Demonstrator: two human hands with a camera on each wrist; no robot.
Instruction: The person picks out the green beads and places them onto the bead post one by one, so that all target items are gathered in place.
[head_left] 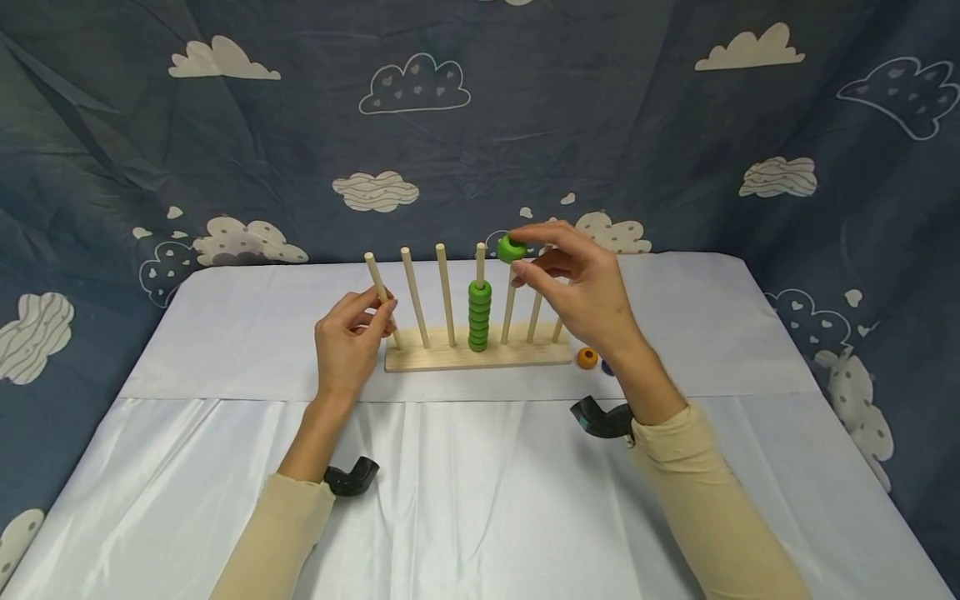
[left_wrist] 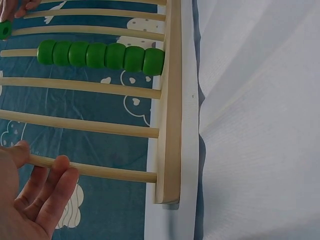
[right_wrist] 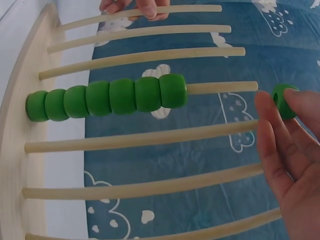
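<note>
A wooden peg stand point(head_left: 480, 357) carries a row of upright pegs. Several green beads point(head_left: 479, 317) are stacked on the middle peg point(right_wrist: 220, 87), whose upper end is bare. Between thumb and fingers my right hand point(head_left: 588, 283) pinches another green bead point(head_left: 512, 249), its hole showing in the right wrist view. That bead is close to the middle peg's tip, apart from it. At the stand's left end my left hand point(head_left: 348, 342) holds the outermost peg point(left_wrist: 115, 173) between thumb and fingertips.
An orange bead point(head_left: 587, 358) lies on the white cloth by the stand's right end. Beside it a dark blue bead point(head_left: 608, 367) is partly hidden by my right forearm. A dark cloud-patterned curtain point(head_left: 480, 158) hangs behind the table.
</note>
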